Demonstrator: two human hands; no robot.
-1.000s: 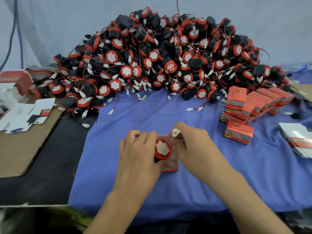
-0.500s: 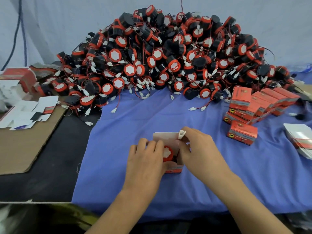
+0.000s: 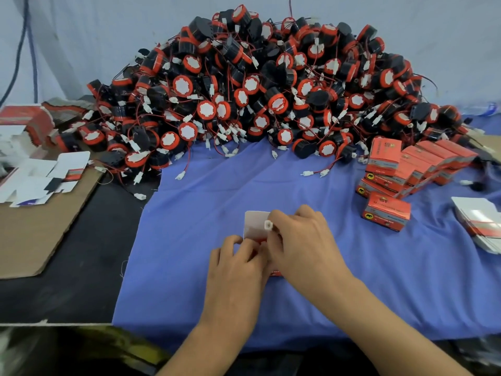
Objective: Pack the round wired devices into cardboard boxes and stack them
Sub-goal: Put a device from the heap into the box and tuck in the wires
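Notes from standing at the packing surface, which has a black top, with a blue cloth spread over its middle and right.

- Near edge, centre: both hands meet over one small red-and-white cardboard box. It lies on the cloth, with its white flap open toward the far edge.
- Left hand: the fingers are curled over the box's near-left side and grip it.
- Right hand: thumb and forefinger pinch a white plastic wire plug just above the box mouth, and the palm covers the box's right side. Whatever the plug's wire leads to is hidden under the fingers.
- Far edge: a large heap of round black-and-red wired devices with white faces, wires and plugs tangled throughout.
- Right side, at the foot of the heap: closed red cardboard boxes, leaning in a row over a lower layer. A single closed red box lies apart, just in front of them.
- Right edge: a stack of flat white box blanks.
- Left edge: a brown cardboard sheet, with unfolded white box blanks on its far part.
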